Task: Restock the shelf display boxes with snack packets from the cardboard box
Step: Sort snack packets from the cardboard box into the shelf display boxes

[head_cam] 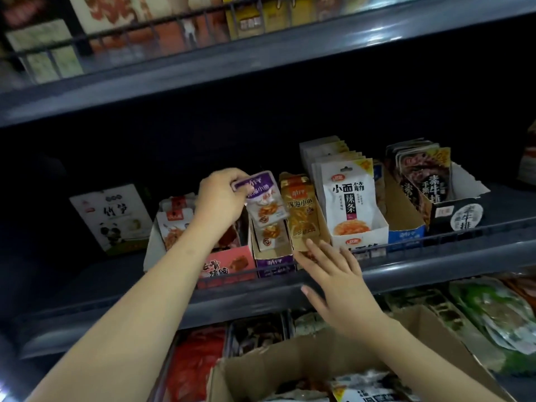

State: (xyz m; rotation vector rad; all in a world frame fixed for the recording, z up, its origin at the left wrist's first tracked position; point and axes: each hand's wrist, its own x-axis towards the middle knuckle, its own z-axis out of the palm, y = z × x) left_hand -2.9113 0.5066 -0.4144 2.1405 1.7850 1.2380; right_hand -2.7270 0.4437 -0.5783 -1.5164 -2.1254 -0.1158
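At frame centre, middle shelf: the left hand (222, 195) pinches the top edge of a small white-and-purple foil snack packet (262, 198), holding it tilted above the narrow purple-fronted cardboard display box (274, 256).
Left grip: fingers and thumb curl round the packet's upper left corner only; the body of the packet hangs free.
Right hand (336, 278): fingers straight and spread, holding nothing; the fingertips touch the lower edge of the gold-orange foil packets (301, 216) just right of the purple box.
Supply: brown corrugated cardboard box (293, 361), lower centre of the frame, flaps open, packets inside.
Risk, slip: a corner pinch on slick foil likely lets the packet rotate or drop behind the wire shelf rail (406, 248).
Risk, misfile: the purple box and the gold-orange row stand touching; a tilted entry probably lands the packet in the wrong row.
Risk, jam: the purple box already holds upright packets; a forced insert may crumple them.
Risk, topple: pressure from the right fingertips could tip the gold-orange packets backward.
Visibility: the shelf interior is dark, so depth behind the boxes cannot be judged.
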